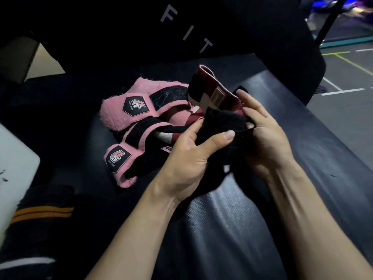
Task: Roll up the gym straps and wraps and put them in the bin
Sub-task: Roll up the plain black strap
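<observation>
On the padded black bench [232, 229], whose vinyl skin shows a fine pebbled grain, we see a loose heap of gym wraps. Our left hand [189, 156] is curled round a soft black wrap [220, 122], thumb laid flat across the top of the fabric and the fingers tucked beneath it. Our right hand [262, 126] meets the same cloth from the other side, pinching its edge, with the fingers partly extended toward the maroon wrap [214, 89]. The black wrap looks fuzzy and limp, and a narrow tail of it hangs down between our wrists onto the bench.

The maroon wrap rises just behind our fingers, a stiff curved band striped in dark red, white and black, with a small rectangular patch sewn on its face. To the left of it lie the pink wraps [129, 110], touching one another in a tangle: thick pink bands with frayed, fluffy edges, black hook-and-loop panels, and hexagonal black rubbery badges.

Behind the heap stands a dark upright pad [181, 33] bearing pale letters. At the far left edge we see a smooth white surface [16, 162] with a rounded corner, and below it dark fabric with orange stripes [42, 212]. We cannot tell which thing, if any, is the bin.
</observation>
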